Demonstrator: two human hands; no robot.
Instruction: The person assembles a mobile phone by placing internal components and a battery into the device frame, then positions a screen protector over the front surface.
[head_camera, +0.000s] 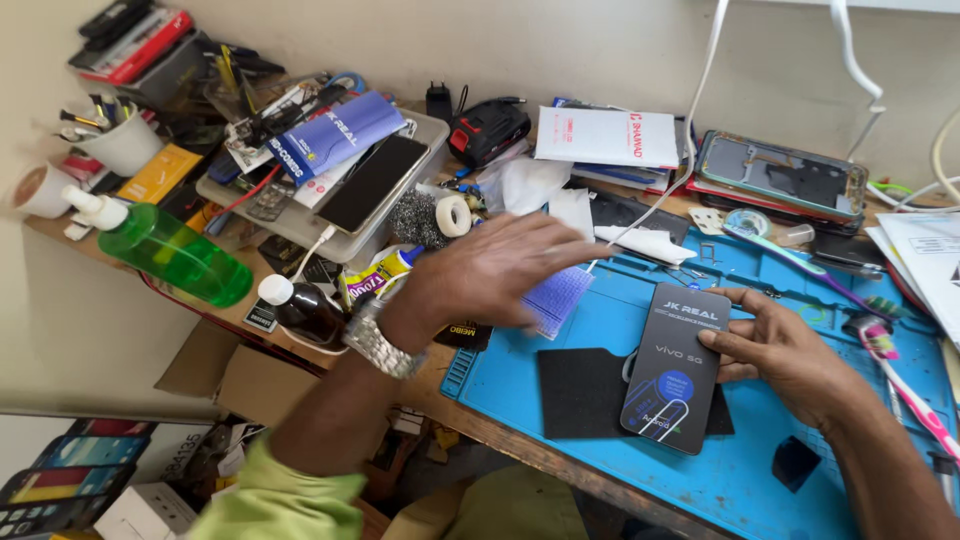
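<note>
My right hand (785, 350) holds a dark phone with a printed film on its screen (675, 365), fingers gripping its right edge, above a black pad (580, 392) on the blue work mat (620, 310). My left hand (495, 268), a metal watch on its wrist, is stretched out flat and blurred over the mat's left edge, fingers apart, holding nothing that I can see. A small purple cloth (557, 298) lies just under its fingers. A roll of white tape (453, 215) sits behind the hand.
A green bottle (170, 250) and a small dark bottle (300, 308) stand at the desk's left edge. A tray (420, 150) with a phone and packets sits behind. A dismantled phone (780, 175) and toothbrushes (900, 370) lie at the right. Cables hang at the back.
</note>
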